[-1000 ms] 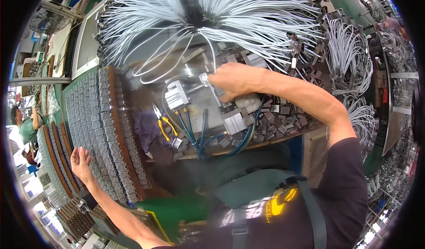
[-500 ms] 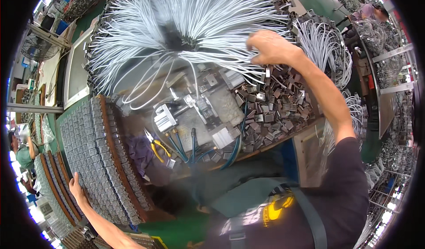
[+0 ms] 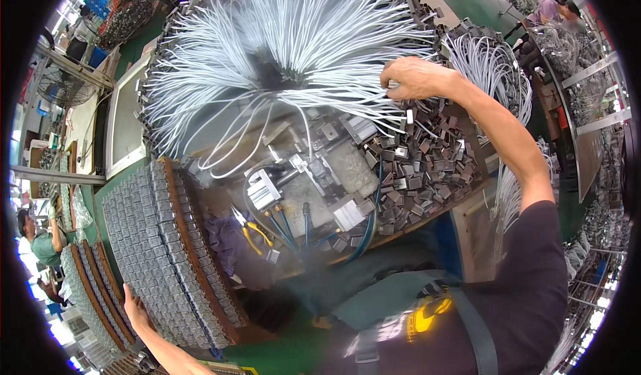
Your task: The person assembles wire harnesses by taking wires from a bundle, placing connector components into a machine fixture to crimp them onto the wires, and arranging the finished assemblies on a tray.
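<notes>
Biggest thing here's the fan of white cables [image 3: 334,31] spread across the back, then the stacked grey parts [image 3: 143,221] on the left, then a heap of metal pieces [image 3: 431,165]. Right hand [image 3: 419,79] is curled at the cables' right edge, can't tell if that grip's clamped. Left hand [image 3: 137,312], beside the grey stack, has its grip apart. Pliers [image 3: 244,225] lie mid-left.

Around the clamping fixture [image 3: 317,171], twelve o'clock is blocked by the dense white cables [image 3: 334,28], and ten o'clock is crossed by loose cable loops [image 3: 232,153]. Room from above is left at three o'clock, over the bare grey slab [image 3: 354,168], until the heaped metal pieces [image 3: 434,168] are met. Five o'clock is hindered by hoses [image 3: 364,239].
</notes>
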A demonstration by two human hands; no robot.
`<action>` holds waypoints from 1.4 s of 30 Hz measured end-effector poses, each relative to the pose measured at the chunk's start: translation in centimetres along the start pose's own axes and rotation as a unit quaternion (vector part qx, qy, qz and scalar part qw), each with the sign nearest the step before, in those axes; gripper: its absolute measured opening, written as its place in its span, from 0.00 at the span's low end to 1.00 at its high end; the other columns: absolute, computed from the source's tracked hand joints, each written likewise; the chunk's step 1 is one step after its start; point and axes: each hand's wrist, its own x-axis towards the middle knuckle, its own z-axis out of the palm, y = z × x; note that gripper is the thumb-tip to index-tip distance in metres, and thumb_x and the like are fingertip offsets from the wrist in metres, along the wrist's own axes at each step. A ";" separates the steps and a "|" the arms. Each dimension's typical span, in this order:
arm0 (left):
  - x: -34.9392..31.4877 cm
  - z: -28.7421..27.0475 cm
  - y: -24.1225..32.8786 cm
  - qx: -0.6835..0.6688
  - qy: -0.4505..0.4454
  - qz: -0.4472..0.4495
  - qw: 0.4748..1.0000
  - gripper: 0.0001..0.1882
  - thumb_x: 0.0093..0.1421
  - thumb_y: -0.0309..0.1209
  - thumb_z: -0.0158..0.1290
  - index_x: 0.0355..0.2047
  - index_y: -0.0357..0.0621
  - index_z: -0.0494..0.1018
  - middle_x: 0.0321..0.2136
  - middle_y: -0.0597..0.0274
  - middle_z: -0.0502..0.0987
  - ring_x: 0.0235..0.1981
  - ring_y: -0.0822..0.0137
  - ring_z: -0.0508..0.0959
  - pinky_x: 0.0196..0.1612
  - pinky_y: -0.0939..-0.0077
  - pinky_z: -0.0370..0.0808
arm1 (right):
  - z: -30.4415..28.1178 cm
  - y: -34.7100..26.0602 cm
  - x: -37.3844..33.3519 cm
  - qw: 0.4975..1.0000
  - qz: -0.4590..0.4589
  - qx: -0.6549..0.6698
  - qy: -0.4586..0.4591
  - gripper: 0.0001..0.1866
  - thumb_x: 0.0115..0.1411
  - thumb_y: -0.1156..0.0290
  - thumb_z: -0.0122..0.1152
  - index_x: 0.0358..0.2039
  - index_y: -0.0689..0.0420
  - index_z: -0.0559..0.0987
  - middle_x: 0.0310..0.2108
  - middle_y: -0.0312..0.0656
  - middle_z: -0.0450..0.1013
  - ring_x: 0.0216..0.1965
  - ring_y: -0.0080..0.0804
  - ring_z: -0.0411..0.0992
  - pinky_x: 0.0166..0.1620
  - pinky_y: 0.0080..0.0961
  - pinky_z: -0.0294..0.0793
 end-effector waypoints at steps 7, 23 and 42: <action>-1.7 -1.4 -0.2 -0.070 -0.151 0.040 0.985 0.39 0.67 0.52 0.57 0.64 0.31 0.67 0.62 0.50 0.72 0.60 0.53 0.73 0.65 0.60 0.67 | -2.4 -0.6 1.0 0.996 0.063 -0.053 0.045 0.16 0.60 0.64 0.60 0.37 0.65 0.84 0.36 0.54 0.81 0.40 0.50 0.80 0.49 0.40 0.77; -0.8 -3.8 -2.0 -0.039 -0.126 0.083 0.988 0.29 0.66 0.37 0.61 0.62 0.32 0.71 0.56 0.53 0.77 0.56 0.59 0.76 0.61 0.65 0.69 | 3.4 -12.2 -2.4 0.976 0.032 -0.159 0.149 0.13 0.58 0.74 0.60 0.42 0.68 0.79 0.56 0.64 0.71 0.44 0.51 0.79 0.47 0.43 0.82; -21.2 13.2 10.1 -0.073 -0.083 0.405 0.908 0.24 0.65 0.29 0.60 0.60 0.34 0.72 0.55 0.55 0.77 0.54 0.67 0.76 0.58 0.75 0.71 | 8.1 -12.2 -6.2 0.957 -0.257 0.107 0.087 0.07 0.56 0.69 0.67 0.34 0.57 0.82 0.34 0.42 0.75 0.42 0.42 0.72 0.48 0.38 0.70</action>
